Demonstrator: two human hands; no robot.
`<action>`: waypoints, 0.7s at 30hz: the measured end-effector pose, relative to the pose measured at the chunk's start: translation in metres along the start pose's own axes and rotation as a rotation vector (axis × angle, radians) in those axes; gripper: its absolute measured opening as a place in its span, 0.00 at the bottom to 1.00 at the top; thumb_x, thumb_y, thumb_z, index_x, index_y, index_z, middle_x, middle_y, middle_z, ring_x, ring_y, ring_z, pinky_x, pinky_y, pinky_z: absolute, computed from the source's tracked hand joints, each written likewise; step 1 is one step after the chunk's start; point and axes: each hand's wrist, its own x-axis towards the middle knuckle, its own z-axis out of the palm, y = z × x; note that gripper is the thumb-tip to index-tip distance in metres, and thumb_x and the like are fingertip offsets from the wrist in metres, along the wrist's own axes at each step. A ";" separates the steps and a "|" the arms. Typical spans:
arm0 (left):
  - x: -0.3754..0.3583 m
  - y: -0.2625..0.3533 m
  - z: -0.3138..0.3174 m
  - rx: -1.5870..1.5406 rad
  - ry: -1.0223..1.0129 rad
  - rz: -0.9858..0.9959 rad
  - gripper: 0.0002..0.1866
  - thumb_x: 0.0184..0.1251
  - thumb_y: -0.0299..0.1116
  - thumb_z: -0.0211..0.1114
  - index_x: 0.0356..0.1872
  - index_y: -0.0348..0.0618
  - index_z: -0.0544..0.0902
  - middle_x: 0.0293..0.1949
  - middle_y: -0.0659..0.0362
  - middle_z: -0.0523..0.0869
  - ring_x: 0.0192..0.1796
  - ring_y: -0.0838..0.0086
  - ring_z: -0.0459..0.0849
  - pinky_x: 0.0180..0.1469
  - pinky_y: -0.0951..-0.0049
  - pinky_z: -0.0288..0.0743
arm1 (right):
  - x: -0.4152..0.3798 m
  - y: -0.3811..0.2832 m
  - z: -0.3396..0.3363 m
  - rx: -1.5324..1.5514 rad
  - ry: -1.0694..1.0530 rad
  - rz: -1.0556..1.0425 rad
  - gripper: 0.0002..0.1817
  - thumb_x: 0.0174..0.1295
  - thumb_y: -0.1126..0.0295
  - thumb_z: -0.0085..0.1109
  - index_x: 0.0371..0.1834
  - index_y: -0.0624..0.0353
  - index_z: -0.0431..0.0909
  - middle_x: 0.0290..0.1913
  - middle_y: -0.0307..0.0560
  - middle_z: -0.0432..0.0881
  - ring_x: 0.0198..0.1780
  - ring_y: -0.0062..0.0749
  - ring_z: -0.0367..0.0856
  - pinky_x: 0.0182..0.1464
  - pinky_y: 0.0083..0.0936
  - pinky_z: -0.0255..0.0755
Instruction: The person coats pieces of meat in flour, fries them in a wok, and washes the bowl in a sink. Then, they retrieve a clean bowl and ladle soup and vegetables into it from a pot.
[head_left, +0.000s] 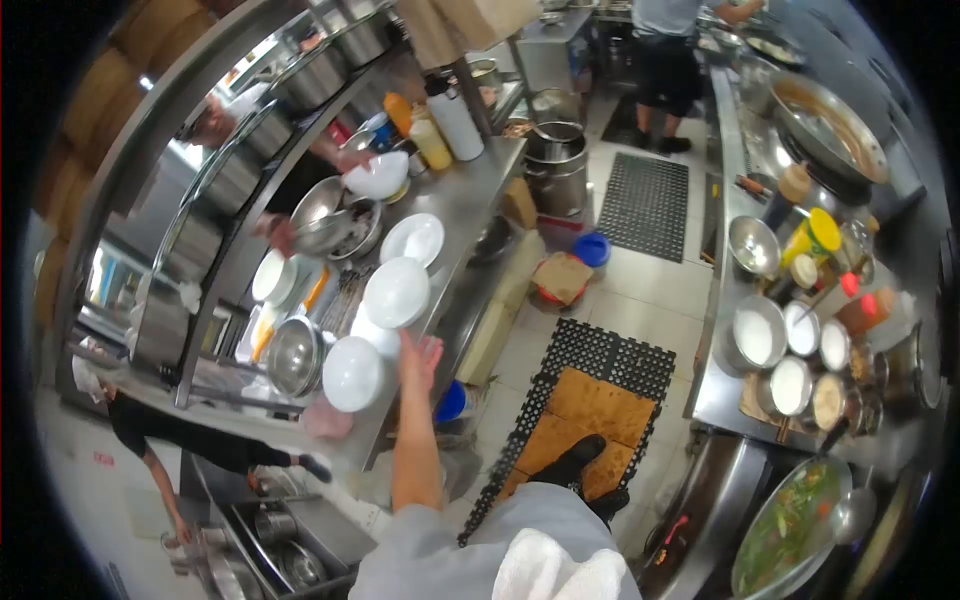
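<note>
My left hand (416, 362) reaches out over the edge of the steel counter (480, 185), its fingers apart and nothing visible in them. Right beside it, a white bowl (352, 374) stands on the counter. Another white bowl (397, 292) sits just beyond the fingertips, and a white plate (413, 241) lies farther along. My right hand is out of the picture.
Across the counter, a person's hands hold a white bowl (377, 176) and a metal bowl (322, 232). Another person (665, 60) stands at the far stove. Rubber mats (645, 205) cover the floor; sauce pots (760, 335) and a soup pan (795, 530) line the right.
</note>
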 end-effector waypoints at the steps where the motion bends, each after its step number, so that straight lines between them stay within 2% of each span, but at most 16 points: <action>1: 0.022 0.002 0.004 0.007 0.029 -0.015 0.36 0.70 0.58 0.56 0.64 0.35 0.64 0.53 0.42 0.78 0.48 0.56 0.82 0.50 0.60 0.81 | 0.000 -0.001 0.000 0.046 -0.006 0.038 0.13 0.65 0.71 0.59 0.48 0.68 0.76 0.16 0.45 0.71 0.13 0.25 0.66 0.16 0.26 0.63; 2: 0.075 -0.011 -0.025 -0.037 -0.158 -0.027 0.35 0.70 0.57 0.56 0.62 0.34 0.67 0.51 0.41 0.80 0.49 0.54 0.82 0.54 0.58 0.79 | 0.004 0.007 -0.005 0.090 0.013 0.081 0.14 0.65 0.71 0.60 0.49 0.68 0.76 0.17 0.45 0.71 0.13 0.24 0.65 0.15 0.26 0.63; 3: 0.127 -0.026 -0.052 -0.078 -0.346 -0.045 0.33 0.70 0.55 0.56 0.60 0.32 0.70 0.49 0.40 0.82 0.51 0.52 0.82 0.57 0.56 0.77 | 0.016 0.030 -0.016 0.107 0.028 0.183 0.17 0.63 0.71 0.62 0.52 0.68 0.77 0.24 0.52 0.80 0.19 0.34 0.75 0.25 0.32 0.74; 4: 0.154 -0.025 -0.056 -0.279 -0.208 -0.315 0.28 0.72 0.53 0.52 0.55 0.34 0.76 0.45 0.40 0.84 0.52 0.50 0.81 0.62 0.56 0.73 | 0.038 0.061 -0.019 0.272 -0.053 0.331 0.25 0.68 0.74 0.54 0.68 0.53 0.65 0.16 0.31 0.63 0.11 0.13 0.57 0.10 0.18 0.50; 5: 0.188 -0.027 -0.071 0.190 -0.554 -0.027 0.31 0.77 0.45 0.43 0.63 0.21 0.64 0.60 0.37 0.74 0.61 0.51 0.75 0.67 0.58 0.68 | 0.036 0.061 -0.014 0.139 0.074 0.300 0.25 0.68 0.74 0.54 0.68 0.52 0.65 0.14 0.29 0.60 0.11 0.12 0.55 0.09 0.18 0.47; 6: 0.198 -0.023 -0.056 -0.301 -0.326 -0.291 0.30 0.77 0.44 0.43 0.65 0.25 0.66 0.61 0.42 0.75 0.64 0.56 0.73 0.67 0.60 0.68 | 0.025 0.035 -0.015 0.115 0.061 0.263 0.16 0.66 0.73 0.55 0.57 0.54 0.74 0.18 0.29 0.65 0.13 0.11 0.59 0.11 0.15 0.50; 7: 0.192 -0.029 -0.047 0.421 -0.411 0.017 0.21 0.73 0.36 0.52 0.52 0.25 0.78 0.46 0.44 0.84 0.55 0.59 0.81 0.62 0.61 0.74 | 0.026 0.038 -0.023 -0.084 0.072 0.163 0.22 0.64 0.77 0.56 0.63 0.58 0.73 0.26 0.37 0.77 0.23 0.17 0.73 0.25 0.18 0.68; 8: 0.175 -0.020 -0.037 0.814 -0.463 0.370 0.19 0.70 0.29 0.56 0.56 0.25 0.75 0.51 0.44 0.83 0.55 0.62 0.81 0.55 0.68 0.80 | 0.030 0.062 -0.032 -0.081 0.135 0.153 0.23 0.62 0.77 0.58 0.63 0.62 0.73 0.42 0.46 0.84 0.41 0.25 0.80 0.46 0.22 0.74; 9: 0.175 0.000 -0.013 0.621 -0.575 0.318 0.21 0.68 0.27 0.58 0.59 0.24 0.73 0.56 0.42 0.80 0.53 0.65 0.82 0.49 0.73 0.83 | 0.022 0.022 -0.029 -0.281 0.149 -0.003 0.27 0.60 0.77 0.59 0.65 0.65 0.70 0.50 0.55 0.83 0.51 0.32 0.81 0.57 0.26 0.70; 10: 0.171 -0.003 -0.012 0.940 -0.564 0.455 0.23 0.70 0.28 0.54 0.62 0.24 0.69 0.60 0.38 0.75 0.58 0.59 0.79 0.57 0.64 0.80 | 0.022 0.034 -0.041 -0.338 0.190 -0.060 0.27 0.59 0.77 0.60 0.65 0.66 0.70 0.51 0.58 0.83 0.51 0.36 0.82 0.56 0.27 0.71; 14: 0.105 -0.026 -0.046 0.520 -0.363 0.064 0.22 0.72 0.31 0.50 0.60 0.23 0.70 0.58 0.42 0.77 0.58 0.58 0.78 0.60 0.63 0.77 | 0.031 0.052 -0.073 -0.559 0.205 -0.111 0.29 0.57 0.75 0.61 0.64 0.65 0.69 0.45 0.65 0.81 0.49 0.58 0.80 0.51 0.36 0.74; 16: 0.032 -0.029 -0.028 0.411 -0.414 -0.044 0.22 0.73 0.32 0.48 0.59 0.22 0.70 0.57 0.44 0.77 0.57 0.58 0.78 0.61 0.62 0.76 | 0.033 0.065 -0.088 -0.584 0.227 -0.121 0.28 0.57 0.75 0.60 0.64 0.63 0.70 0.44 0.64 0.80 0.47 0.59 0.80 0.50 0.38 0.74; 18: -0.009 -0.050 -0.010 0.285 -0.621 -0.174 0.22 0.74 0.34 0.47 0.58 0.22 0.71 0.56 0.46 0.78 0.57 0.57 0.78 0.62 0.62 0.74 | 0.044 0.078 -0.096 -0.687 0.247 -0.231 0.25 0.59 0.73 0.58 0.62 0.60 0.72 0.41 0.62 0.81 0.45 0.58 0.80 0.48 0.42 0.73; 19: 0.019 -0.062 -0.033 0.274 -1.078 -0.058 0.23 0.74 0.35 0.46 0.57 0.22 0.71 0.55 0.47 0.78 0.57 0.57 0.78 0.63 0.61 0.74 | 0.043 0.081 -0.098 -0.608 0.264 -0.030 0.23 0.60 0.73 0.58 0.60 0.59 0.74 0.41 0.61 0.82 0.45 0.57 0.81 0.48 0.41 0.73; 20: -0.074 -0.058 0.019 0.024 -0.534 -0.418 0.27 0.69 0.27 0.44 0.67 0.25 0.60 0.64 0.36 0.69 0.65 0.44 0.69 0.68 0.45 0.67 | 0.045 0.055 -0.102 -0.559 0.125 0.066 0.23 0.60 0.73 0.58 0.61 0.61 0.73 0.45 0.61 0.83 0.46 0.53 0.82 0.51 0.38 0.74; 21: -0.126 -0.063 0.040 0.072 -0.504 -0.256 0.28 0.66 0.27 0.46 0.67 0.25 0.59 0.64 0.36 0.68 0.64 0.43 0.71 0.66 0.42 0.68 | 0.045 0.083 -0.108 -0.446 0.121 -0.017 0.23 0.60 0.74 0.59 0.61 0.64 0.73 0.50 0.63 0.82 0.49 0.50 0.82 0.55 0.36 0.73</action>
